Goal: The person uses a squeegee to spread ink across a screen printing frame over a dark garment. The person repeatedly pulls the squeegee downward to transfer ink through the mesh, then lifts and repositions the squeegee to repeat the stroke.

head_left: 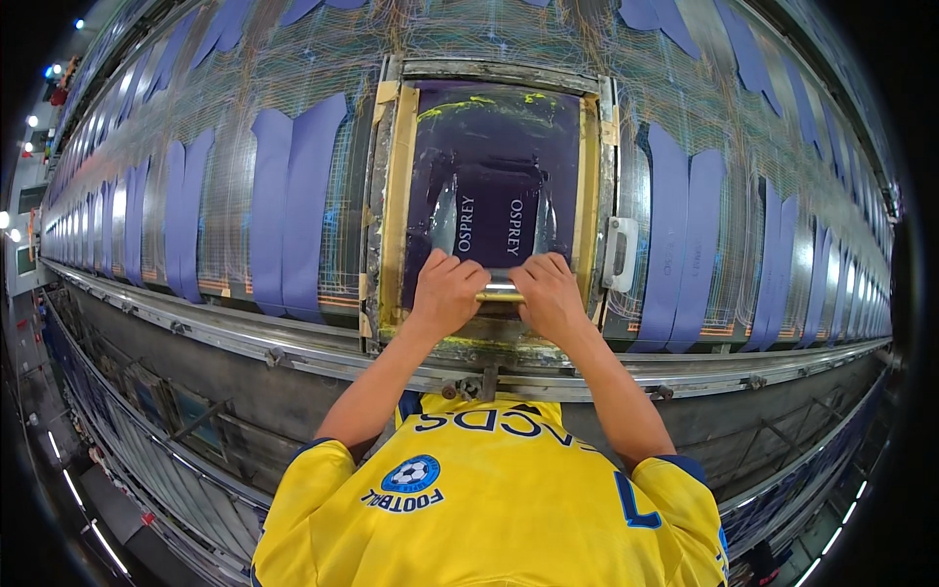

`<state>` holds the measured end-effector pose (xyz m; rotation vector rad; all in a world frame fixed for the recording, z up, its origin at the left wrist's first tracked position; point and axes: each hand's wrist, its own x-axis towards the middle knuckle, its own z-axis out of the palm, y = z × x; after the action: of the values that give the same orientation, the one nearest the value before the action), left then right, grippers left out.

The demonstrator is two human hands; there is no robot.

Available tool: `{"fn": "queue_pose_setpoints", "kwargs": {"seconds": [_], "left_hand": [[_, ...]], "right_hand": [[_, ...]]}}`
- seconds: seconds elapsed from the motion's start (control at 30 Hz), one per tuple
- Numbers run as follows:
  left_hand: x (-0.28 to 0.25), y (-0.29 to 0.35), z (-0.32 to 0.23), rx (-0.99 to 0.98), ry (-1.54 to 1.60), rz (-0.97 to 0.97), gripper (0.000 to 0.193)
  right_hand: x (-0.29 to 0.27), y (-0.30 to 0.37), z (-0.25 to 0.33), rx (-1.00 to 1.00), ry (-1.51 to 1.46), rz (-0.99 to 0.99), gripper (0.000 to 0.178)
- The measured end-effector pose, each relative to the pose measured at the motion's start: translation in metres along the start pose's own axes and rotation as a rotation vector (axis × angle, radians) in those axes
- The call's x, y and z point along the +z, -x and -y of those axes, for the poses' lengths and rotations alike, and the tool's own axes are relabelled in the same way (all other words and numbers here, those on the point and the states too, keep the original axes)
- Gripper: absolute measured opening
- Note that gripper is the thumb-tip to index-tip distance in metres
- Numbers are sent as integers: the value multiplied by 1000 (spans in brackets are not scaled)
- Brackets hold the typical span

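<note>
My left hand point(447, 293) and my right hand point(548, 296) are closed round the two ends of a squeegee point(501, 287) with a metal-coloured bar. It lies across the near part of a screen printing frame point(499, 70), over the dark purple mesh point(494, 122). Two columns of pale lettering show on the mesh just beyond the squeegee, with glossy wet streaks beside them. Yellow-green smears mark the mesh's far end, and yellowish tape lines its sides. The squeegee's blade edge is hidden.
Flat purple fabric pieces point(293, 210) lie in pairs along the long printing table on both sides of the frame. A white handle point(620, 254) sits at the frame's right side. A metal rail point(323, 357) runs along the table's near edge, close to my body.
</note>
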<state>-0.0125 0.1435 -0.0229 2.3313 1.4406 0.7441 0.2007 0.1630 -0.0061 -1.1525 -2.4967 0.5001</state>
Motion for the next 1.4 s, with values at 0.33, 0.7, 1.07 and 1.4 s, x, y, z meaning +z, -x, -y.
{"fn": "queue_pose_setpoints", "kwargs": {"seconds": [0.33,0.7,1.07,1.4], "left_hand": [[1,-136,79,85,-117,54,6],[-5,-25,10,26,0,178,18],[11,-85,60,33,-118,107,9],[-6,-91,46,67,-96,206,14]], "right_hand": [[-18,-119,-90,77,162,116,14],[-20,-14,-10,68,25,204,24],[-5,-79,-57,69,110,81,15],[-23,-70,-53,102,138,242,21]]}}
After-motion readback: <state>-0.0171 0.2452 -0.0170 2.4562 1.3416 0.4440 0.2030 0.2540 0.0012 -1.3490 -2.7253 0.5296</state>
